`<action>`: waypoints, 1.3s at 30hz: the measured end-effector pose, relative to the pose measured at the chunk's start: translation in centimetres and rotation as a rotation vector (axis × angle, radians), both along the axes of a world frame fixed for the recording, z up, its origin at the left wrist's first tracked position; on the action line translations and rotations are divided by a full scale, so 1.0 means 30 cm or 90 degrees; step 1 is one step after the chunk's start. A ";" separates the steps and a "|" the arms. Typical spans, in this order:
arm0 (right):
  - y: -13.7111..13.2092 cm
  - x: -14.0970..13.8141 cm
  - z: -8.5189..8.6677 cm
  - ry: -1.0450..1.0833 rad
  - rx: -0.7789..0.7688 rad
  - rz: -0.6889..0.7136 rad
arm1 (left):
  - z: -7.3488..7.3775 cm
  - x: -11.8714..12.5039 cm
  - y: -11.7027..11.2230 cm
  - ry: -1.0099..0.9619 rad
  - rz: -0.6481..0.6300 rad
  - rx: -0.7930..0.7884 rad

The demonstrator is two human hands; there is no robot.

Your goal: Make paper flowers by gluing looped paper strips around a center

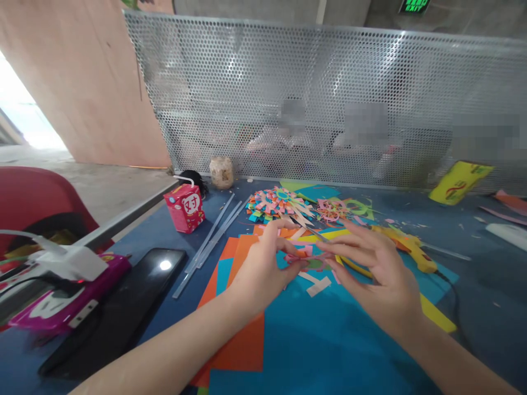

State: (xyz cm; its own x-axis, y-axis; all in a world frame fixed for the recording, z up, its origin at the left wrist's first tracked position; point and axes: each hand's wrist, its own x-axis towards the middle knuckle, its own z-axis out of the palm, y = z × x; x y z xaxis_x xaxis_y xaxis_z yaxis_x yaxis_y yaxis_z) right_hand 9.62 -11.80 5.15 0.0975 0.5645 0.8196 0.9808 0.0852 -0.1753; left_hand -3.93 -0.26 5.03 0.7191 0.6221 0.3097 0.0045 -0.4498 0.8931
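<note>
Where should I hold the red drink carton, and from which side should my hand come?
Grip the red drink carton by its flat side walls at mid-height, gently, since a straw sticks out of its top. It stands upright, its near side unobstructed, so come from there. The left hand is nearer, but it and the right hand hold a paper piece.

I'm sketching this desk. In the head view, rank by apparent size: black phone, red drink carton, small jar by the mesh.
1. black phone, largest, but nearest the camera.
2. red drink carton.
3. small jar, slightly smaller; farther back, so unsure.
</note>
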 end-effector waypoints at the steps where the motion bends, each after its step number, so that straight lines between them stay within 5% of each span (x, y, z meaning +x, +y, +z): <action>1: -0.001 0.001 -0.001 0.008 0.001 -0.005 | 0.001 0.002 0.000 0.001 0.000 -0.029; 6: 0.002 0.024 -0.010 0.106 -0.023 -0.019 | -0.011 0.024 0.010 -0.017 -0.056 -0.237; 10: 0.012 0.037 -0.014 0.178 -0.053 -0.017 | -0.031 0.035 0.019 -0.007 -0.088 -0.311; 30: 0.013 0.047 -0.007 0.088 -0.058 -0.052 | -0.042 0.036 0.011 0.012 -0.116 -0.308; 34: 0.004 0.051 -0.004 0.090 -0.059 -0.037 | -0.029 0.024 0.004 0.040 -0.076 -0.177; 39: -0.017 0.051 0.010 0.034 -0.039 -0.012 | -0.026 -0.009 0.017 -0.002 0.003 0.321</action>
State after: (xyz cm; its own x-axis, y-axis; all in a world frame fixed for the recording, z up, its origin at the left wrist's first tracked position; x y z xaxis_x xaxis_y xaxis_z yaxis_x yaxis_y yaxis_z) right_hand 11.14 -12.30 5.45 0.1512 0.6109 0.7771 0.9712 0.0545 -0.2318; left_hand -4.19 0.25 4.26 0.7152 0.3973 0.5750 0.0048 -0.8255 0.5644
